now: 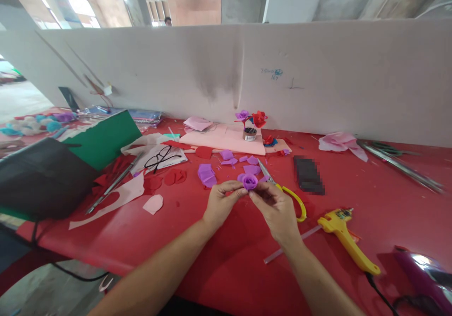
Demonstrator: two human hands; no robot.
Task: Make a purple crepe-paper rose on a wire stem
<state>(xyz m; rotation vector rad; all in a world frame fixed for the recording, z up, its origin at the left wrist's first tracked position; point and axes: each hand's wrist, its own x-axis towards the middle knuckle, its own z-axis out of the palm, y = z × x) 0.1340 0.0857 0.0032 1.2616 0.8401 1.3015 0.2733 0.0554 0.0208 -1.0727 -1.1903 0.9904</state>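
Over the red table (226,259), both my hands pinch a small purple paper rose (250,181). My left hand (221,203) grips it from the left with fingers closed at its base. From the right, my right hand (273,207) has its fingertips closed on the flower's underside. Loose purple petals (206,174) lie just beyond the flower. Yellow-handled scissors (282,190) rest right behind my right hand.
A yellow glue gun (348,238) and a glue stick (293,245) lie to the right, a purple device (422,273) at the far right. Glasses (161,158), red petals (169,177), green sheet (102,139), a black bag (42,177) sit left. Finished flowers in a small jar (250,127) stand by the white wall.
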